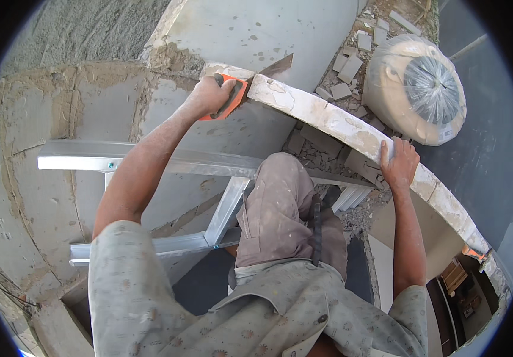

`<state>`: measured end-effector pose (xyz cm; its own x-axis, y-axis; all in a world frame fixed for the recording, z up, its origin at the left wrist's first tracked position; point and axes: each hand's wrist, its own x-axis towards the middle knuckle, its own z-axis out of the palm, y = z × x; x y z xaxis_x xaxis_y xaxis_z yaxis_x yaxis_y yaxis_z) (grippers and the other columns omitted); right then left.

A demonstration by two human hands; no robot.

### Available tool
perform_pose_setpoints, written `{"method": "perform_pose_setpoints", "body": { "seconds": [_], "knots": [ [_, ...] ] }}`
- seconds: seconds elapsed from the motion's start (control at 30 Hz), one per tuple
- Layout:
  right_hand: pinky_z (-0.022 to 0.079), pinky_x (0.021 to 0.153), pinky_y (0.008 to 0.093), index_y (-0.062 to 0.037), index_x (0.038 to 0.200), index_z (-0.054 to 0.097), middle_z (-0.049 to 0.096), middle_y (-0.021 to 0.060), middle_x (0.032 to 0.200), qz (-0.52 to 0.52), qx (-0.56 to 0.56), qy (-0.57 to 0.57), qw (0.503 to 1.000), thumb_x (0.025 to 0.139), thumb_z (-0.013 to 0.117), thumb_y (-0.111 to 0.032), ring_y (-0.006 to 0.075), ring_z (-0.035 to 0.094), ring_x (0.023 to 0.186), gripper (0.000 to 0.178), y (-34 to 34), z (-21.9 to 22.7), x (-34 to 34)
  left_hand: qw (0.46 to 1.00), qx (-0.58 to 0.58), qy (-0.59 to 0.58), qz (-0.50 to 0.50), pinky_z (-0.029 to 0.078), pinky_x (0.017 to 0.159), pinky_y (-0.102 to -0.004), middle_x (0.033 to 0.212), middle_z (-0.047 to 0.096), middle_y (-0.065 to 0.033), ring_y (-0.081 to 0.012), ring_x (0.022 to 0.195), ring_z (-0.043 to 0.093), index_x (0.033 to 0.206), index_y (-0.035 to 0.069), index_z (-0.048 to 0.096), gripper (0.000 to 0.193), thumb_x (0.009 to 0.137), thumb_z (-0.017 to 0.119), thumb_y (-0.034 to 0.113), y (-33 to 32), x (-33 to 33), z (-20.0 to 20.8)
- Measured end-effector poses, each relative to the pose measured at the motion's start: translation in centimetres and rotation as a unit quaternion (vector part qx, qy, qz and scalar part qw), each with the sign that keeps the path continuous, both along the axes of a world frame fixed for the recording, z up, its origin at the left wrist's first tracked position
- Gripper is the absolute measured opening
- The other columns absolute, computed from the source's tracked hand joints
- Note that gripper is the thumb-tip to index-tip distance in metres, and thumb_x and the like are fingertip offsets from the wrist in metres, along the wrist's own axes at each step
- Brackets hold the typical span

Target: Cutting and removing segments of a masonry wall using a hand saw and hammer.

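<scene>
One orange-handled saw lies across the pale top edge of the wall, toward that edge's left end, its blade tip showing on the outer side. The left hand is closed around the handle. Farther right, the right hand, part-open, grasps the same top edge. A metal ladder stands on the near side.

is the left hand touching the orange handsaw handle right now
Touching. The head view shows it: the left hand is wrapped around the orange and dark handsaw handle, with no gap between palm and grip.
</scene>
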<state>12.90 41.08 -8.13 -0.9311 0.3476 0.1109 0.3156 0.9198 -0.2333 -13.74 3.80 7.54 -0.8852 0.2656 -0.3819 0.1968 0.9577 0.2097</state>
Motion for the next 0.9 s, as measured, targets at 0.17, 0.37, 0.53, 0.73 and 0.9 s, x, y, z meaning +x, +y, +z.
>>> {"method": "perform_pose_setpoints", "body": {
  "seconds": [0.17, 0.37, 0.53, 0.73, 0.9],
  "knots": [
    [0.042, 0.085, 0.0469, -0.0093, 0.106, 0.064, 0.062, 0.0110, 0.097, 0.013, -0.008, 0.010, 1.000, 0.093, 0.058, -0.041, 0.0316, 0.058, 0.096, 0.035, -0.1, 0.1, 0.3, 0.997, -0.019, -0.064, 0.033, 0.051, 0.055, -0.0388, 0.062, 0.062, -0.0158, -0.0244, 0.052, 0.063, 0.088, -0.012, 0.062, 0.052, 0.097, 0.055, 0.038, -2.8, 0.0, 1.9],
    [0.041, 0.088, 0.0467, -0.0092, 0.109, 0.064, 0.062, 0.0109, 0.100, -0.005, 0.009, -0.034, 0.999, 0.093, 0.057, -0.041, 0.0314, 0.057, 0.097, 0.036, 0.0, -0.4, -0.2, 0.987, -0.063, -0.096, 0.112, 0.053, 0.060, -0.0388, 0.069, 0.065, -0.0206, -0.0306, 0.064, 0.069, 0.093, -0.014, 0.063, 0.053, 0.097, 0.055, 0.038, -1.7, 0.8, 8.9],
    [0.042, 0.085, 0.0470, -0.0086, 0.109, 0.064, 0.062, 0.0124, 0.098, 0.004, -0.006, -0.052, 0.999, 0.093, 0.059, -0.039, 0.0328, 0.058, 0.096, 0.035, -0.2, -0.4, 0.2, 0.998, -0.034, -0.029, 0.055, 0.053, 0.075, -0.0428, 0.078, 0.068, -0.0286, -0.0367, 0.083, 0.071, 0.094, -0.015, 0.064, 0.059, 0.095, 0.054, 0.044, -1.0, 1.6, -1.7],
    [0.042, 0.082, 0.0478, -0.0077, 0.105, 0.063, 0.062, 0.0137, 0.096, 0.004, 0.007, -0.024, 1.000, 0.094, 0.058, -0.039, 0.0342, 0.059, 0.094, 0.034, -0.2, 0.0, 0.0, 0.986, -0.017, -0.147, 0.080, 0.055, 0.054, -0.0406, 0.063, 0.063, -0.0187, -0.0257, 0.051, 0.065, 0.088, -0.012, 0.063, 0.058, 0.094, 0.054, 0.045, -4.7, 1.4, 11.6],
    [0.043, 0.081, 0.0486, -0.0062, 0.103, 0.064, 0.062, 0.0154, 0.091, 0.001, 0.030, 0.006, 1.000, 0.095, 0.056, -0.038, 0.0358, 0.059, 0.090, 0.033, -0.1, -0.2, -0.3, 0.999, -0.019, -0.021, 0.021, 0.054, 0.072, -0.0464, 0.072, 0.067, -0.0265, -0.0365, 0.071, 0.070, 0.085, -0.014, 0.063, 0.065, 0.095, 0.054, 0.050, -0.3, 2.1, 0.3]
  ]
}}
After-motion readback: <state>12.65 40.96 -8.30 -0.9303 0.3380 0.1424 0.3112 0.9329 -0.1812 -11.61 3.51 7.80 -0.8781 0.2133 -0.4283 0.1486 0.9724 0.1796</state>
